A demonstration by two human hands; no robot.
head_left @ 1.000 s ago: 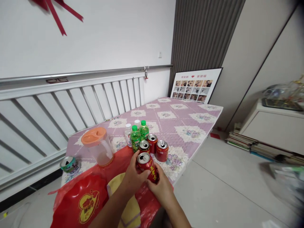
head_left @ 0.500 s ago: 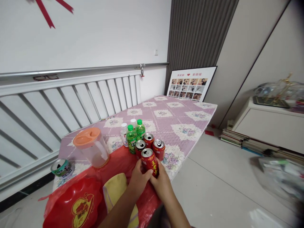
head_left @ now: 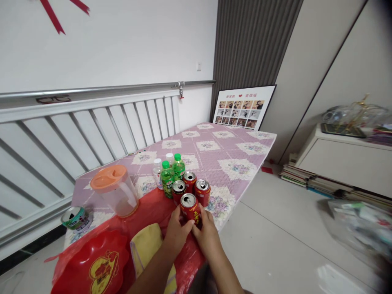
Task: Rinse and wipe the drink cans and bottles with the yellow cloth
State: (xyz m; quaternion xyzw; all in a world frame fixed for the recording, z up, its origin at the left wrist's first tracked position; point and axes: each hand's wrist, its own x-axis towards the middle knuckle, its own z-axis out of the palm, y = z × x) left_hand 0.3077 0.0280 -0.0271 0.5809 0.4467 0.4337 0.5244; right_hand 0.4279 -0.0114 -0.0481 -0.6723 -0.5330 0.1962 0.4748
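Observation:
Between my left hand [head_left: 178,231] and my right hand [head_left: 208,231] is a red drink can [head_left: 190,210] with yellow lettering, upright and opened at the top. Fingers of both hands wrap its lower sides, the thumbs meeting in front. Right behind it stand a second can with a dark rim [head_left: 178,192], a third red can [head_left: 190,182] and another red can [head_left: 202,192], all opened. Two green-capped bottles [head_left: 168,179] stand to their left, beside two white-capped bottles [head_left: 157,173].
A clear pitcher with an orange lid [head_left: 114,192] stands left, near a green can [head_left: 76,219] at the table's edge. A red scalloped tray [head_left: 119,249] and a yellow cloth [head_left: 147,247] lie on red plastic sheeting [head_left: 147,210]. Beyond the table [head_left: 211,163] are a radiator [head_left: 122,126] and a photo board [head_left: 241,108].
The held can tilts a little differently, its lettering turned further to the right. Both hands stay around it. The whole view has shifted slightly; the other things keep their places.

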